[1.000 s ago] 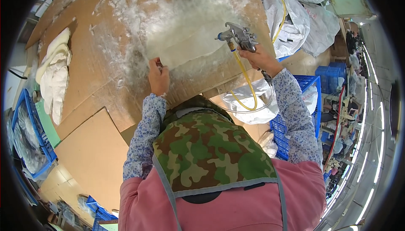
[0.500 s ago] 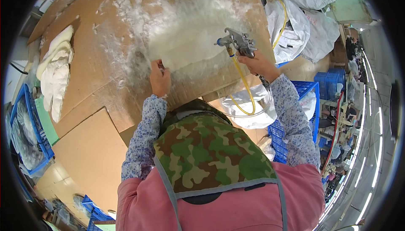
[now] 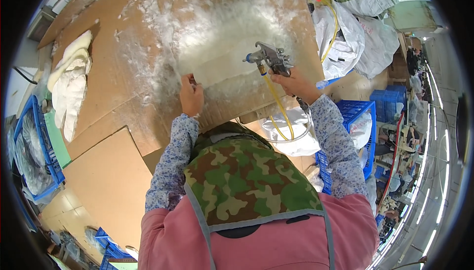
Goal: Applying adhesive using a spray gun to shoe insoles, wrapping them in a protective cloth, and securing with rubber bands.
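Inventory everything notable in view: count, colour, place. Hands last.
Flat cardboard: several pieces, brown, across work area
Metal spray gun: 1, silver, in right hand
Thin tube: count unclear, yellow, below gun
Thin flat sheet: 1, white, on cardboard
Fluffy residue: uncountable, white, over cardboard
Soft layered pieces: several, cream, left on cardboard
Plastic crates: 4+, blue, both sides
Bulging sacks: several, white, upper right
Camouflage cloth apron: 1, green and brown, lower centre
Left hand: 1, bare, at sheet's lower left
Right hand: 1, bare, on gun
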A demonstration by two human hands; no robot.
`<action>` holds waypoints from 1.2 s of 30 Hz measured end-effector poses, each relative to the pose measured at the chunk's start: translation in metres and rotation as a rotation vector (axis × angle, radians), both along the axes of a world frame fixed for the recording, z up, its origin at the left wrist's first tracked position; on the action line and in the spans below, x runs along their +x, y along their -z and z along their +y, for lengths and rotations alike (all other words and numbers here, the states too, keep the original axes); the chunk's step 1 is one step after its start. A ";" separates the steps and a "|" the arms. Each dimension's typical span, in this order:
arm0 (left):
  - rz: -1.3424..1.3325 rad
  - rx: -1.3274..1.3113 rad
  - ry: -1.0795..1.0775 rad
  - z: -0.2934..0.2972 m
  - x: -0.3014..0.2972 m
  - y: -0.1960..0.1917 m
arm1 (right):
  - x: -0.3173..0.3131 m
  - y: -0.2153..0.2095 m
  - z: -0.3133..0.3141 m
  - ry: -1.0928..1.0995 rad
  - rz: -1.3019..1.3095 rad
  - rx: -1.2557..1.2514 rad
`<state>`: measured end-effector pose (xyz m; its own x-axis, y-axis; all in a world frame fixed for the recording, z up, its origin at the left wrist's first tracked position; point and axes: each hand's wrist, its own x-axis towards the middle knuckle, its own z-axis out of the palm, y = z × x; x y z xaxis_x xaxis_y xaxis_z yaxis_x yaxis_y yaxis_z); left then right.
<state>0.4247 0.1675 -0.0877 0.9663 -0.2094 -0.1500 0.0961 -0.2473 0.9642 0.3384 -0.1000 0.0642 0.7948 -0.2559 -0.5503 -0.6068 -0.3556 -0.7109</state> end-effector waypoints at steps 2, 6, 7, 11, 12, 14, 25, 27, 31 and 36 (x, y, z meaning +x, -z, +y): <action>-0.005 0.011 0.001 0.000 0.000 0.001 | 0.001 0.000 0.002 -0.014 0.017 -0.024; -0.016 0.014 -0.016 -0.002 -0.001 0.002 | 0.002 0.001 0.005 0.000 0.043 0.009; -0.012 -0.007 -0.016 -0.002 -0.001 0.001 | 0.003 0.001 0.006 -0.013 0.038 0.005; -0.020 -0.004 -0.024 -0.003 -0.002 -0.001 | 0.005 0.002 0.008 -0.046 0.019 0.026; -0.040 0.003 -0.029 -0.003 -0.002 -0.001 | 0.006 0.002 0.009 -0.040 0.037 0.003; -0.063 0.008 -0.036 -0.003 -0.002 -0.001 | 0.007 0.005 0.010 -0.072 -0.001 0.005; 0.019 0.009 -0.044 -0.003 -0.003 -0.003 | 0.009 0.011 -0.036 0.037 0.051 -0.125; 0.003 0.016 -0.046 -0.004 -0.003 -0.004 | 0.007 0.009 -0.045 0.107 -0.011 -0.139; 0.006 0.008 -0.039 -0.003 -0.003 -0.005 | 0.003 0.009 -0.058 0.121 0.057 -0.180; 0.064 -0.008 -0.041 -0.002 -0.002 -0.004 | -0.005 0.016 -0.055 0.161 0.005 -0.203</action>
<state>0.4225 0.1657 -0.0833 0.9624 -0.1718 -0.2105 0.1678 -0.2339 0.9577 0.3330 -0.1551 0.0482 0.7323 -0.4845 -0.4785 -0.6703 -0.3893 -0.6318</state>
